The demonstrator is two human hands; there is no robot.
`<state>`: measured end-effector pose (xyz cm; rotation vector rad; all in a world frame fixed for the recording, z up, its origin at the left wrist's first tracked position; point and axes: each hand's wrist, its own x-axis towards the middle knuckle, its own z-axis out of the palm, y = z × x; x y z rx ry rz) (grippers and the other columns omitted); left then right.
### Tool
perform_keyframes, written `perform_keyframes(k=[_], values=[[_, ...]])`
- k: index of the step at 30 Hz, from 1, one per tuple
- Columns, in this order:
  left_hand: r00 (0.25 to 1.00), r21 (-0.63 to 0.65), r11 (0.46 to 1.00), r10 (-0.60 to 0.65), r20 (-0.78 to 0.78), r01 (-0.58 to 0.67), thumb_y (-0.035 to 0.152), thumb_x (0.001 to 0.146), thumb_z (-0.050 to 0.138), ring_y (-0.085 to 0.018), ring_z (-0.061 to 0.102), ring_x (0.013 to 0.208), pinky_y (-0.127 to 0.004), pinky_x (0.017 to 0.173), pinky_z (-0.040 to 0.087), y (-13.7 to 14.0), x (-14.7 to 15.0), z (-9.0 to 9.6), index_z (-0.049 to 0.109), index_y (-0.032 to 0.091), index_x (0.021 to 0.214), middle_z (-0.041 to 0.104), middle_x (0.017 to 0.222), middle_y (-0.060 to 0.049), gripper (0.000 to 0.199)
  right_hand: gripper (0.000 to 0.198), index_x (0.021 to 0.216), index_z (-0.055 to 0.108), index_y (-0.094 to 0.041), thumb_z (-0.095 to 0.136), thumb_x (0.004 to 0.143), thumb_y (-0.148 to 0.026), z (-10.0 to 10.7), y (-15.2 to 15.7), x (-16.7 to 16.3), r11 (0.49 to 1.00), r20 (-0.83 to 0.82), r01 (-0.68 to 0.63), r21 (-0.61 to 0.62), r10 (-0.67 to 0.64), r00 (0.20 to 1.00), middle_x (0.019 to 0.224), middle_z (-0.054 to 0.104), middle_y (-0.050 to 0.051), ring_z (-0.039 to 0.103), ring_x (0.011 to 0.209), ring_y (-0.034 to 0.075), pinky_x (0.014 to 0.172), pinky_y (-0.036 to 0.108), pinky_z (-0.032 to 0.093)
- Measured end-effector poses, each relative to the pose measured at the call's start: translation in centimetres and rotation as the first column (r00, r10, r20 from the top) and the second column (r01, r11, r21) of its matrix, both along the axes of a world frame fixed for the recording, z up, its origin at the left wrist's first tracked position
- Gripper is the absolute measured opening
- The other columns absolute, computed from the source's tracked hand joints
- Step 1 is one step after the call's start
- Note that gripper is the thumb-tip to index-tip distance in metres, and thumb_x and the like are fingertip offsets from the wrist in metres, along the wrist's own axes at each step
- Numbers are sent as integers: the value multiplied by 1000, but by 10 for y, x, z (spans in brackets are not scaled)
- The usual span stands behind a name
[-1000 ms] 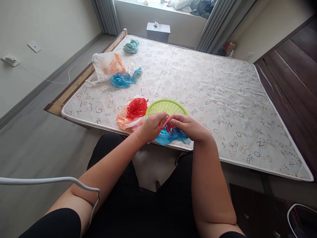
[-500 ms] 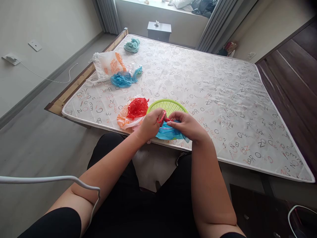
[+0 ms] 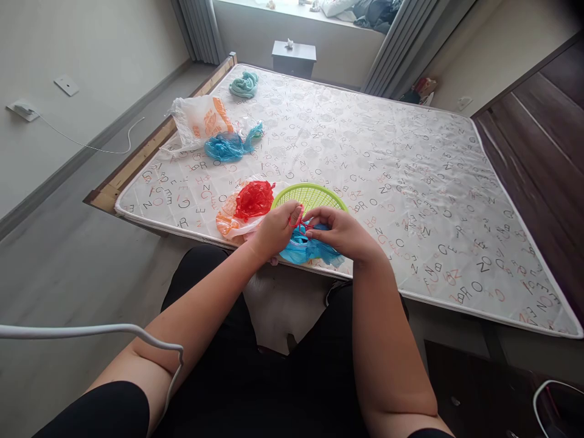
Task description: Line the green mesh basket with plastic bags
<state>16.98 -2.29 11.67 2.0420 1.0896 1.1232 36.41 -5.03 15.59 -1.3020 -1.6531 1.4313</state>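
Note:
Over the near edge of the mattress, my left hand (image 3: 276,231) is closed with thumb and fingers pinching a thin red strip (image 3: 301,225), perhaps plastic. My right hand (image 3: 340,234) pinches the same strip a little to the right, its fingers bent. Under both hands lies a crumpled blue plastic bag (image 3: 298,251), partly covered by them. Just behind stands a lime-green mesh basket (image 3: 310,192), its front hidden by my hands and the bag. Left of it, a crumpled red plastic bag (image 3: 254,199) rests on a white-and-orange plastic bag (image 3: 225,220).
Letter-printed mattress (image 3: 410,213) spreads ahead. Farther left on it lie another blue plastic bag (image 3: 224,147), a clear bag with orange print (image 3: 194,118) and a coiled teal cloth (image 3: 244,84). A grey cable (image 3: 91,330) crosses by my left arm.
My right fingers have shifted slightly left and loosened a little along the red strip. The blue bag beneath has spread left and shows more below my hands.

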Motion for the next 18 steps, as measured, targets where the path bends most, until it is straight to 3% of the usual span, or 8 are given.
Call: perform_keyframes(k=[6, 18], values=[[999, 1, 1000, -18, -33, 18, 38, 106, 42, -14, 47, 61, -29, 59, 36, -3, 1, 2, 45, 22, 76, 50, 68, 2, 34, 29, 102, 75, -27, 73, 84, -49, -1, 1, -3, 1000, 149, -16, 15, 14, 989, 86, 73, 2, 64, 78, 19, 68, 33, 52], [994, 107, 992, -50, -95, 60, 34, 106, 40, -15, 51, 65, -29, 61, 36, -7, 2, 1, 49, 22, 80, 56, 71, 0, 30, 25, 100, 73, -26, 60, 93, -46, -6, 2, -7, 989, 198, 58, 136, -85, 976, 87, 72, 2, 63, 78, 19, 67, 32, 47]])
